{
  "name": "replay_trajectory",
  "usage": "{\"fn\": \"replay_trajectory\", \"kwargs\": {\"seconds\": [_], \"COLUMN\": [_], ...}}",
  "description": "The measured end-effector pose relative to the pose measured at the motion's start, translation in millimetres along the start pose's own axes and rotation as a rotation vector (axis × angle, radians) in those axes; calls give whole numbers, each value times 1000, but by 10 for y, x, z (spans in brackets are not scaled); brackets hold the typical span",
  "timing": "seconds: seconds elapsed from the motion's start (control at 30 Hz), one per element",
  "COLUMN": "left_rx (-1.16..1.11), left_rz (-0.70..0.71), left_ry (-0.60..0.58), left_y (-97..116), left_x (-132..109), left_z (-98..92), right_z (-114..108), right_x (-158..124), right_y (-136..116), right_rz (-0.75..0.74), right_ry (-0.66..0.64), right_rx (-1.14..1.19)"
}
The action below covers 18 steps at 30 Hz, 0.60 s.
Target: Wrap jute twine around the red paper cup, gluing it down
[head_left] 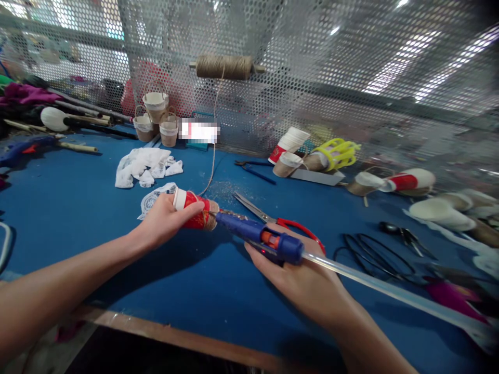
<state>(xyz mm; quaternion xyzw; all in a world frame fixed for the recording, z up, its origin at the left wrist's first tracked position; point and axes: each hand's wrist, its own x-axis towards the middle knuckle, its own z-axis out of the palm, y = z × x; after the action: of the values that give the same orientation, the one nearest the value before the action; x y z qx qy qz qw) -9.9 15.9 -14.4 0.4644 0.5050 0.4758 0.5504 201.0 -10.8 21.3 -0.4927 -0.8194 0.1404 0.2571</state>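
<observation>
My left hand [161,221] is wrapped round a red and white paper cup [194,218] lying on its side in the air, its base end to the right. Twine [213,161] is coiled on that end and runs up to a spool [224,67] on the mesh wall. In my right hand [298,270] is a blue glue gun [257,234] with a long clear glue stick out of its back. The nozzle points left and meets or nearly meets the twine-covered end. Scissors with red handles [268,215] lie just behind the gun.
Twine-wrapped cups with handles [156,114] stand at the back left, near crumpled white cloths [144,163]. Pliers [257,171], stacked cups [290,143] and a yellow mesh item [337,156] lie at the back. A black cable [372,254] is at the right.
</observation>
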Motion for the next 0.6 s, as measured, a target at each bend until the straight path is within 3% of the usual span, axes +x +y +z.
{"fn": "replay_trajectory", "kwargs": {"seconds": [0.17,0.37,0.6], "left_rx": [36,119,30], "left_rz": [70,144,126], "left_ry": [-50,-72,-80], "left_y": [31,64,12], "left_x": [-29,-64,-20], "left_z": [26,26,19], "right_z": [0,55,-9], "right_x": [-10,-52,-34], "right_y": [40,133,20], "right_rz": [-9,-84,-31], "right_ry": [11,118,45], "right_rx": [3,-64,-71]}}
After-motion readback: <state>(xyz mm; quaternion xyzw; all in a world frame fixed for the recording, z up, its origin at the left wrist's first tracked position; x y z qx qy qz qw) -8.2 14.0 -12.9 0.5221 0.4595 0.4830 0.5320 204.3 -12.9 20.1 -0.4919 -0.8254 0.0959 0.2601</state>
